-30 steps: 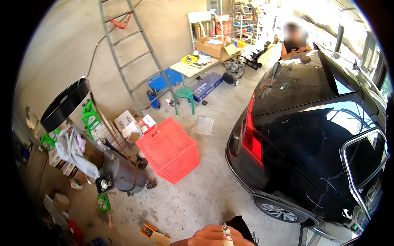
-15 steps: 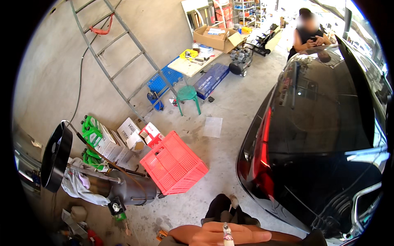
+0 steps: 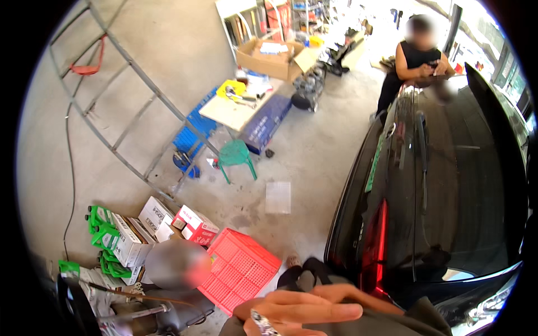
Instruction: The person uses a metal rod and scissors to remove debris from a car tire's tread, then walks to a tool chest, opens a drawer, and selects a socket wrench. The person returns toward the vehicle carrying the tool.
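Low in the head view, my left hand (image 3: pixel 300 311) lies across in front of my body, fingers stretched to the right, a slight gap between them. My right hand (image 3: pixel 342 292) crosses behind it from the right; its fingers are hidden behind my left hand. In front of my left hand's knuckles juts a small grey-white speckled tip (image 3: pixel 262 322), perhaps a cigarette's ash end; what holds it cannot be seen. Nearest to my hands are a red plastic crate (image 3: pixel 241 269) on the left and a black car's rear (image 3: pixel 386 246) with a red tail light on the right.
White boxes (image 3: pixel 131 241) and green jugs (image 3: pixel 103 235) stand along the left wall, under a leaning metal ladder (image 3: pixel 140 103). Farther off are a green stool (image 3: pixel 234 153), a cluttered table (image 3: pixel 230 112) and a cardboard box (image 3: pixel 272 59). Another person (image 3: pixel 417 61) stands beyond the car, holding a phone.
My view has turned, so crate and stool sit lower. My left hand's fingers have parted slightly, and more of my right hand shows behind it. The speckled tip has shifted left.
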